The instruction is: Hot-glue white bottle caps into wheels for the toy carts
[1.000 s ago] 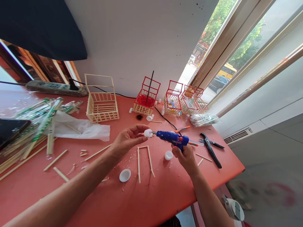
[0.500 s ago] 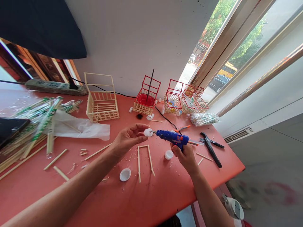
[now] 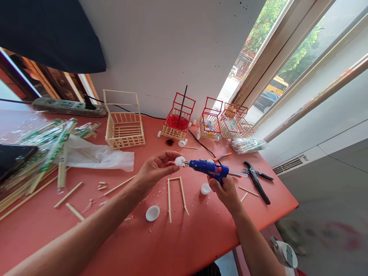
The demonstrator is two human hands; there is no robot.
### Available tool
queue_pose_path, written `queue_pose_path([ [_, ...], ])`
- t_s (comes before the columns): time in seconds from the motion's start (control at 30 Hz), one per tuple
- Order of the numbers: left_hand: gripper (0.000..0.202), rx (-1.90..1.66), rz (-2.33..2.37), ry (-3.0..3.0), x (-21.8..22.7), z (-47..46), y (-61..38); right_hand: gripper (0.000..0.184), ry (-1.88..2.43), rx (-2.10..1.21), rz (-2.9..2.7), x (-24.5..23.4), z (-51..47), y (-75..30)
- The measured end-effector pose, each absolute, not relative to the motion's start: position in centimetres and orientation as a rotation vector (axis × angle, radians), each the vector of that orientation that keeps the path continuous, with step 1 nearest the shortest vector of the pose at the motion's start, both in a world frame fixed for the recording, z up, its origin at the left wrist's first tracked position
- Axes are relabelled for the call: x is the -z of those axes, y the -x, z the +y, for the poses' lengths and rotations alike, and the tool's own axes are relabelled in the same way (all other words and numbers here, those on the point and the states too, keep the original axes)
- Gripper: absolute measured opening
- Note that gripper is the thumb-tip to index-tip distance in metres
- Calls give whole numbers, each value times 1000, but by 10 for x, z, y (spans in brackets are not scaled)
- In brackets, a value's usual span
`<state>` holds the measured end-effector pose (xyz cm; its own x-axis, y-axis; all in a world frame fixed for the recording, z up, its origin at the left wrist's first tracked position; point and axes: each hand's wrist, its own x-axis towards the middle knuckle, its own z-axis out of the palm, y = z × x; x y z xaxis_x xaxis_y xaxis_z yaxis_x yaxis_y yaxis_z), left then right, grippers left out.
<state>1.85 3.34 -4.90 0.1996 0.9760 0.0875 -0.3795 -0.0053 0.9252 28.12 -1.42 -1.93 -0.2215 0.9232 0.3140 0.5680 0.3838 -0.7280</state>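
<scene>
My left hand point(image 3: 159, 167) pinches a small white plastic cap point(image 3: 180, 161) between thumb and fingers. In my right hand point(image 3: 225, 190) is a blue hot glue gun point(image 3: 207, 168), with a clear glue stick out of its back. The gun's metal nozzle meets the cap's near side; whether it touches I cannot tell. Below them on the red table lies a three-sided frame of wooden sticks point(image 3: 174, 178). A white round lid point(image 3: 152, 213) rests left of the frame, and a small white tub point(image 3: 205, 189) stands to its right.
A plain stick cart body point(image 3: 125, 130) and several red-trimmed ones point(image 3: 174, 132) line the wall. Wrapped chopsticks point(image 3: 59, 145) are heaped at left by a power strip point(image 3: 67, 106). Black pliers point(image 3: 257, 184) lie at right near the table edge. A black cable point(image 3: 201, 145) crosses the back.
The glue gun's nozzle has shifted very slightly at the cap. Both hands keep nearly the same place and grip.
</scene>
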Motion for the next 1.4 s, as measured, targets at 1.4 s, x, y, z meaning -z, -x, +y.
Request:
queue_pose_path([
  [1.4, 44, -1219, 748, -1001, 41, 31, -19, 54, 1296, -585, -1898, 19, -15, -282],
])
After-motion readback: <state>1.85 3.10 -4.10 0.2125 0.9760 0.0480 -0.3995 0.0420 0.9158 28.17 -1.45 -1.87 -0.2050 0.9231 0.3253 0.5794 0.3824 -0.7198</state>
